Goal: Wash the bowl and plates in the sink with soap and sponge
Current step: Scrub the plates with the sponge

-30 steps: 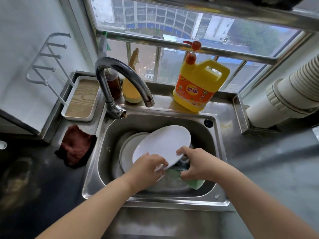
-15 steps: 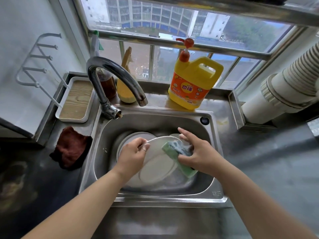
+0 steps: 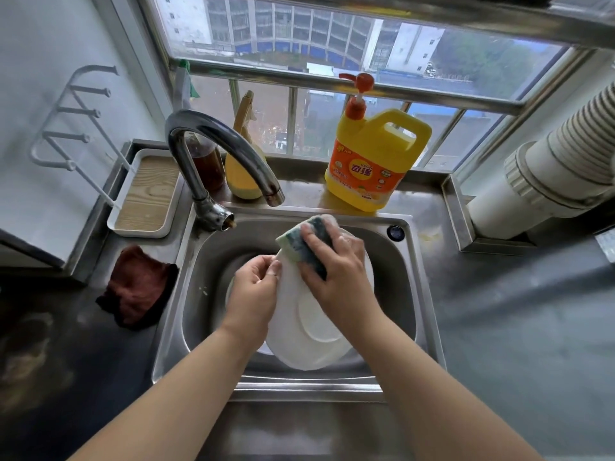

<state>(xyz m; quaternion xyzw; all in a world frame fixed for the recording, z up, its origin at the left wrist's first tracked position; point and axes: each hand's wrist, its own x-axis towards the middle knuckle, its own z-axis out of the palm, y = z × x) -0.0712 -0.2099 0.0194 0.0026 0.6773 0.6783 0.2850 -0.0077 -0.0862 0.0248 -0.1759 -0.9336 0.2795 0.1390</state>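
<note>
Over the steel sink (image 3: 420, 294), the left hand (image 3: 253, 294) grips a white plate (image 3: 319, 327) by its left edge; the right hand (image 3: 336, 271) presses a green sponge (image 3: 301, 242) against its upper part. A yellow soap jug (image 3: 376, 161) stands behind.

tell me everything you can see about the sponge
The sponge is a soft rectangular pad, pale green foam with a dark blue-green scouring face turned up, wet with some suds. The right hand presses it against the upper edge of the white plate, which the left hand holds tilted over the sink.
</note>
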